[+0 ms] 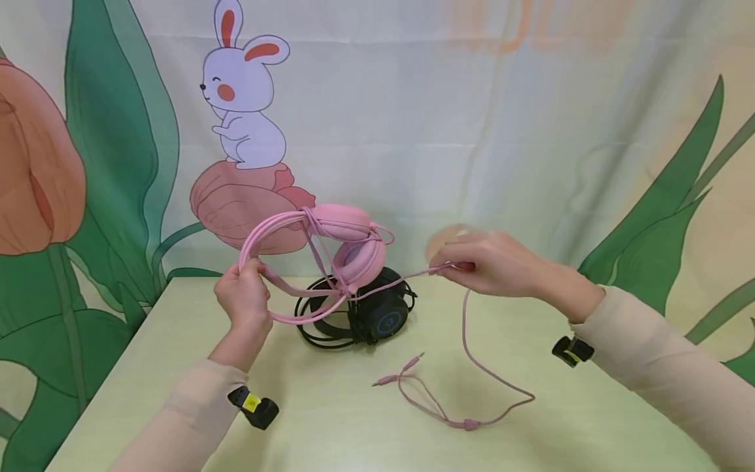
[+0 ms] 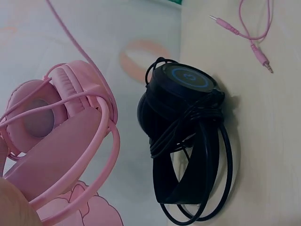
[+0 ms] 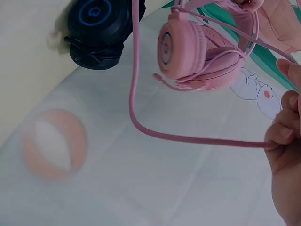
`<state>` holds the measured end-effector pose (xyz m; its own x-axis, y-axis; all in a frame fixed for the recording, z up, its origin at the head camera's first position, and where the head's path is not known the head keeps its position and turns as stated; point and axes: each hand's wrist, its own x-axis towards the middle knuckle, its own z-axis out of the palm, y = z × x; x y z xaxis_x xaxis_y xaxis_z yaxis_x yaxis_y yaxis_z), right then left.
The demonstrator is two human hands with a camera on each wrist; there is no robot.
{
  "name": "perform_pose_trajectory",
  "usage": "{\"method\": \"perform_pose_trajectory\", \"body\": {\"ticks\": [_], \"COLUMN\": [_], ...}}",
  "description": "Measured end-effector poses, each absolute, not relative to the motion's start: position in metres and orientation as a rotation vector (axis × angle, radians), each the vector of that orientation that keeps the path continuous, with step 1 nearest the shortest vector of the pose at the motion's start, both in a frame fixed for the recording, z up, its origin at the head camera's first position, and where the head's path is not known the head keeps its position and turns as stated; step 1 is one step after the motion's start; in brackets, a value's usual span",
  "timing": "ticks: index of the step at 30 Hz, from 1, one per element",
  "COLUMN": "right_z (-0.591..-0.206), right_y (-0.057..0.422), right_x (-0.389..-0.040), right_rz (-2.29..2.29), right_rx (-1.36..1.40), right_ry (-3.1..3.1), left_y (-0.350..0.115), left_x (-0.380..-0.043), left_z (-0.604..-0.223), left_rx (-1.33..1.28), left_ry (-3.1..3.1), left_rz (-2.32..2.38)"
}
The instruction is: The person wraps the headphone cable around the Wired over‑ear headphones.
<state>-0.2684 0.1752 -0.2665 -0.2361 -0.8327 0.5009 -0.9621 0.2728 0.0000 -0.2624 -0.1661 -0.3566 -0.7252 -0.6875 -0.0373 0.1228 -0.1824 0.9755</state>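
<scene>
My left hand (image 1: 243,298) grips the headband of a pink headset (image 1: 358,262), holding it above the table with the ear cups pointing right. Pink cable crosses between the cups and the headband. From the headset a stretch of pink cable (image 1: 401,282) runs to my right hand (image 1: 495,262), which pinches it. Below that hand the cable hangs down to the table and ends in two plugs (image 1: 387,379). Behind and below the pink headset, a black headset (image 1: 386,318) lies on the table with its own cable bundled around it; the pink one partly hides it.
The pale table (image 1: 330,426) meets a printed curtain (image 1: 413,131) at its back edge. The pink cable's splitter (image 1: 470,425) lies near the front of the table. Each wrist wears a small black camera (image 1: 259,410).
</scene>
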Motion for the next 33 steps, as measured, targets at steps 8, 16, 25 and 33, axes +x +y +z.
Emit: {"method": "perform_pose_trajectory", "body": {"ticks": [8, 16, 25, 33], "right_z": [-0.247, -0.236, -0.232, -0.236], "right_y": [0.154, 0.154, 0.148, 0.151], "right_x": [-0.281, -0.295, -0.300, -0.304], "right_rz": [0.084, 0.020, 0.001, -0.100], "right_rx": [1.472, 1.347, 1.325, 1.343], "right_ry": [-1.720, -1.645, -1.584, -1.640], "left_y": [-0.151, -0.141, -0.123, -0.112], "left_x": [-0.262, -0.261, -0.258, -0.248], "left_z": [-0.358, -0.351, -0.343, -0.343], "left_rx": [0.567, 0.409, 0.240, -0.011], "left_ry": [-1.728, -1.934, -2.117, -2.274], "left_rz": [-1.881, -1.797, -1.725, -1.648]}}
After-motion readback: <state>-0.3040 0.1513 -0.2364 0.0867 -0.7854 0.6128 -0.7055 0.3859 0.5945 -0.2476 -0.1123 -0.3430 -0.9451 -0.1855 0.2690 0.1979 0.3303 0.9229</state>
